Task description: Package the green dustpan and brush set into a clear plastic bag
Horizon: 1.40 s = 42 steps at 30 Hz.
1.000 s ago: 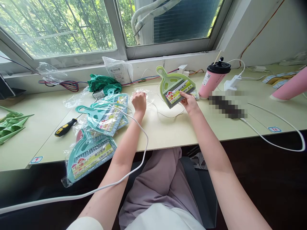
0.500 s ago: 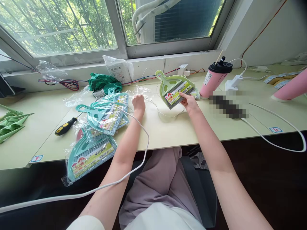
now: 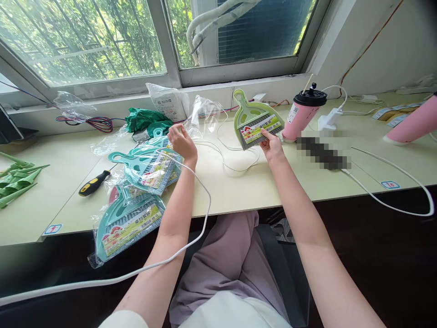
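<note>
My right hand [image 3: 272,146] grips a green dustpan-and-brush set [image 3: 257,120] by its lower edge, thumb on the printed label. The set is held up over the table, its handle pointing up and to the left. My left hand [image 3: 183,145] is raised with fingers loosely apart. Just beyond its fingertips a crumpled clear plastic bag [image 3: 204,117] stands up; whether they touch is hard to tell. Left of that hand lies a pile of turquoise dustpan-and-brush sets [image 3: 131,223] in clear wrapping, the nearest jutting over the table edge.
A white cable [image 3: 150,266] crosses in front of my left forearm. Left of the pile lies a screwdriver [image 3: 94,183]. Behind are green crumpled plastic [image 3: 146,120] and a white packet [image 3: 169,102]. A pink lidded cup [image 3: 302,116] and white plug [image 3: 329,120] stand at right.
My left hand has gone from a fist to loose fingers and moved up and left. The clear bag now stands higher. My right hand has lifted the green set slightly and shifted it right.
</note>
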Tool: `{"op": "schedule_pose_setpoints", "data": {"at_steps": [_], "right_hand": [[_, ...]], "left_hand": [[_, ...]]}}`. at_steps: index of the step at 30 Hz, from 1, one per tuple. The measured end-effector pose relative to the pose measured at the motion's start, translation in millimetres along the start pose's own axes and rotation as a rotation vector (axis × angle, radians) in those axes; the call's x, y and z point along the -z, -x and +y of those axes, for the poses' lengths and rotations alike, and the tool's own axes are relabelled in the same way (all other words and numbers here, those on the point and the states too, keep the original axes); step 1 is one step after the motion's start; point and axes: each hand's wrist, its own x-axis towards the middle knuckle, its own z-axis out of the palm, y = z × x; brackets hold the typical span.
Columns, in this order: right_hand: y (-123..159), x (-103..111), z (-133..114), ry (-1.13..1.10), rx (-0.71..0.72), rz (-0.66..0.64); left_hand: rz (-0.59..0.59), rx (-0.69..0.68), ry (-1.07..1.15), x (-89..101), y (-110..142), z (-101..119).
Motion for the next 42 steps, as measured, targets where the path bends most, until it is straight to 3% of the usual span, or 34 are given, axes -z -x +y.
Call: {"op": "schedule_pose_setpoints", "data": {"at_steps": [3,5,10,14,19,24,29,34,37,42], "right_hand": [[-1,0,3,0.0,0.004,-0.008],[1,-1,3,-0.014,0.009,-0.021],[11,-7,-5,-0.036,0.018,-0.064],[20,-9,-12,0.006,0.014,-0.163],[26,-11,-6,0.097,-0.067,-0.331],[30,-14,6,0.195,-0.15,-0.464],[25,-13,10,0.23,-0.19,-0.345],[17,-13,13,0.216,-0.168,-0.224],[19,-14,15,0.215,-0.152,-0.254],[24,-14,20,0.275,-0.177,-0.44]], "left_hand": [[0.102,0.055,0.012,2.6,-5,-3],[0.119,0.01,-0.021,1.3,-5,-5],[-0.061,-0.17,-0.112,-10.5,7,-6],[-0.198,-0.194,-0.202,-19.0,14,-9],[-0.166,-0.106,-0.212,-22.2,11,-15],[-0.165,-0.037,-0.216,-12.7,8,-9],[-0.182,0.041,-0.146,-0.4,7,1],[-0.145,-0.012,-0.149,-1.5,8,-1],[-0.125,-0.084,-0.118,-6.2,10,-2],[-0.152,-0.255,0.109,-17.4,18,-1]]}}
